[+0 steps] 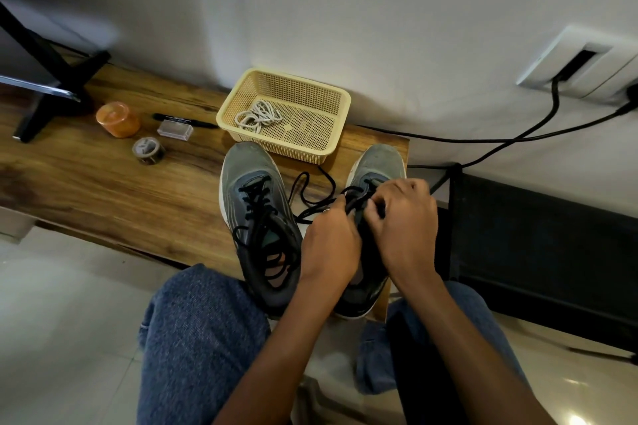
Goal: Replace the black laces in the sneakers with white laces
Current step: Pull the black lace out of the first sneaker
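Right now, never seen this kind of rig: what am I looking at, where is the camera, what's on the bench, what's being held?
There is no robot here: a person is working with bare hands, and the single picture comes from a wide-angle camera worn on their head, looking forward and down. The blue at the bottom is their jeans.

On the wooden bench stand two grey sneakers. The left sneaker still has its black lace threaded. The left hand and right hand are both at the right sneaker, fingers curled on its black lace, part of which trails loose on the bench.

Behind the shoes is a beige plastic basket holding the white laces. Further left lie an orange jar, a black marker, a small clear box and a roll of tape.
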### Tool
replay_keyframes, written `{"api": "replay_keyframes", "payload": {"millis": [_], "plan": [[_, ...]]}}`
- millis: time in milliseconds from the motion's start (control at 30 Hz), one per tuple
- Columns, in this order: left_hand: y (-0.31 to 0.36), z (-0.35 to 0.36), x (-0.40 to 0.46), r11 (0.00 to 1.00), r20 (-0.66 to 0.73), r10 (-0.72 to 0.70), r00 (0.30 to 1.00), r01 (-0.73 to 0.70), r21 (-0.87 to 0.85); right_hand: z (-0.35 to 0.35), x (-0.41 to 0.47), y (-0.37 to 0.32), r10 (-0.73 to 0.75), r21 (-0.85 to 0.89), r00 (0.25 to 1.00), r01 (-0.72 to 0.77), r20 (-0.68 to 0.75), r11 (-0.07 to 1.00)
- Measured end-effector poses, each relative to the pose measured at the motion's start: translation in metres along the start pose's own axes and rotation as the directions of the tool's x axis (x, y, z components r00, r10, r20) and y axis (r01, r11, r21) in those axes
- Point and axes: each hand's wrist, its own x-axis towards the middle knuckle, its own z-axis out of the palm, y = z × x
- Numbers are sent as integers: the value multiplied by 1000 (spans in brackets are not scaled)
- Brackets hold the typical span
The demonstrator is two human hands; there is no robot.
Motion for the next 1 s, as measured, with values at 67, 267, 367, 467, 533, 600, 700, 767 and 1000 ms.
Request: {"api": "replay_keyframes", "payload": {"millis": [67,267,367,467,533,600,700,767,1000], "plan": [[1,-1,1,1000,-26,-8,1000,8,8,-3,0,6,46,57,998,-43,-53,997],[2,-1,2,999,-34,-35,999,36,18,-16,1,32,383,331,912,-319,-147,888],[0,0,2,999,-30,-37,999,37,24,-15,-1,40,471,352,879,-417,-79,838],[-1,0,3,999,-33,-31,999,31,25,-14,0,39,426,275,904,-419,36,865],[0,-1,2,999,-30,-26,999,27,29,-16,1,30,315,217,947,-320,55,922],[0,-2,1,999,-23,-24,999,25,38,-18,4,16,175,168,981,-187,84,968],[1,-2,2,999,-5,-28,1000,28,23,-14,5,0,6,-41,982,2,190,999],[0,-2,2,1000,1,-21,1000,21,24,-8,5,-4,-31,-114,972,59,235,992],[0,-2,3,1000,-18,-28,999,28,9,1,7,-3,-58,-52,996,62,70,997]]}}
